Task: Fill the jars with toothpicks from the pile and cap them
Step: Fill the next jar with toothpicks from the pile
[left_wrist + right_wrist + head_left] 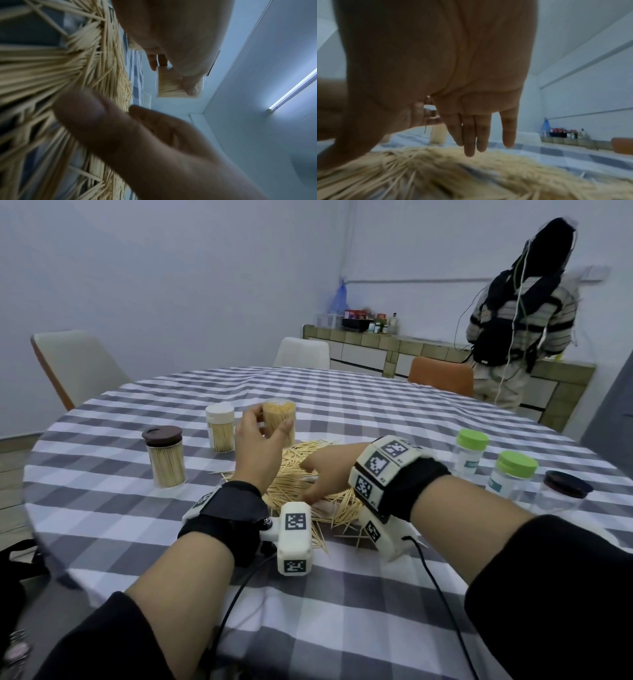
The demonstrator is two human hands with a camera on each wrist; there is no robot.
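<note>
Toothpicks (305,474) lie piled on the worktop (376,412). An uncapped, nearly full jar (279,422) is gripped above them by the left hand (260,440); the right hand (318,477), fingers loosely extended, reaches into the pile. Sticks should be gathered parallel, then slid in endwise.

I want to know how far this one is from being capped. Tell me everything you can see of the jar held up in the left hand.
The jar is a clear, plastic-looking cylinder, packed with upright pale toothpicks to its rim. It has no lid on. The left hand holds it upright above the checked table, behind the toothpick pile, thumb on one side and fingers on the other. Nothing else touches it.
</note>
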